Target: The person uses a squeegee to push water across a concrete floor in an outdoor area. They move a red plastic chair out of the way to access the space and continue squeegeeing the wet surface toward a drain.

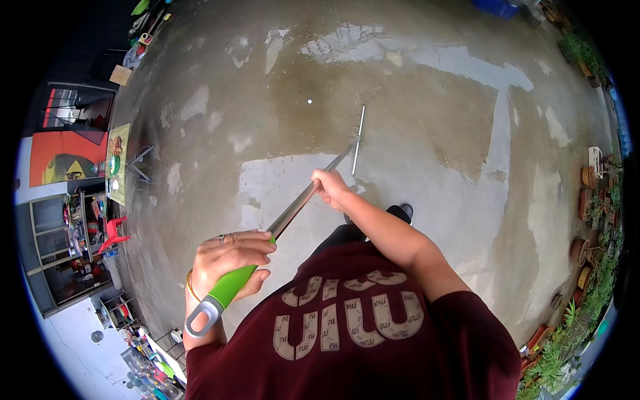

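A long-handled floor squeegee runs slantwise from my chest down to the wet concrete floor. It has a silver metal pole, a green grip and a grey hanging loop at its top end. My left hand, with a ring on one finger, is closed round the green grip. Farther down the pole, my right hand grips the bare metal. The narrow, pale squeegee blade lies on the floor ahead of my feet, beside a brownish wet patch. Paler strips of floor show behind and to the right of it.
Along the left side stand a folding table, a red plastic stool and cluttered shelves. Potted plants line the right edge. A blue container sits at the far end. A small white round spot shows on the floor.
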Tool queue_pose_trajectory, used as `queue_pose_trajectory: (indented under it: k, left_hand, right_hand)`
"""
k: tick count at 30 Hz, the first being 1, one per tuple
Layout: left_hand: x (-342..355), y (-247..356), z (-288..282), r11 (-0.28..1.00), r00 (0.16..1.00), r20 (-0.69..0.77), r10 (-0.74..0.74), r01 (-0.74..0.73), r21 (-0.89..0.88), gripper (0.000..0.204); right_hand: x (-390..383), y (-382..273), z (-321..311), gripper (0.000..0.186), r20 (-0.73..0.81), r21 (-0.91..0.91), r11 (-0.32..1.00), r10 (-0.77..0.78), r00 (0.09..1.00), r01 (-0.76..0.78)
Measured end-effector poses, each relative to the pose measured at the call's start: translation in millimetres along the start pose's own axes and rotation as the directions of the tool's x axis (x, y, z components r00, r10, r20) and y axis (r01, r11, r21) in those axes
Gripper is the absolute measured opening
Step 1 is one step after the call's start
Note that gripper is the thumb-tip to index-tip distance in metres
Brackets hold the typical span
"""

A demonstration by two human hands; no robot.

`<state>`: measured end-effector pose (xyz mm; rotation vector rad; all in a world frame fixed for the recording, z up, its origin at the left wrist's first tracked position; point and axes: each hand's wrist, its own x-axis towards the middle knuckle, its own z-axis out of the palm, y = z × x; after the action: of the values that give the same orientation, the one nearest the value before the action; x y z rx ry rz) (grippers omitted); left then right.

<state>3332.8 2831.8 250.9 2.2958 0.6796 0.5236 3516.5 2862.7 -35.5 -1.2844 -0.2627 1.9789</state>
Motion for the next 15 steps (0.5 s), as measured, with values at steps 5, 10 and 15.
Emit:
queue_pose_trajectory:
  k: [5, 10, 15]
  left_hand:
    - [96, -42, 43, 0.934, 0.986, -0.074, -0.151, 0.117, -0.338, 0.023]
    - [203, -62, 99, 0.910, 0.807, -0.431, -0.403, 0.305, -0.281, 0.024]
    - [287, -86, 165, 0.902, 0.711, -0.607, -0.355, 0.431, -0.023, 0.021]
  right_hand:
    - [22, -62, -9, 0.019, 0.146, -0.064, 0.997, 0.047, 0.988, -0.038]
    - [-33, -187, -39, 0.030, 0.193, -0.434, 0.635, -0.627, 0.755, 0.639]
    - [-161, -307, -61, 0.061, 0.368, 0.110, 0.282, -0.903, 0.224, 0.953]
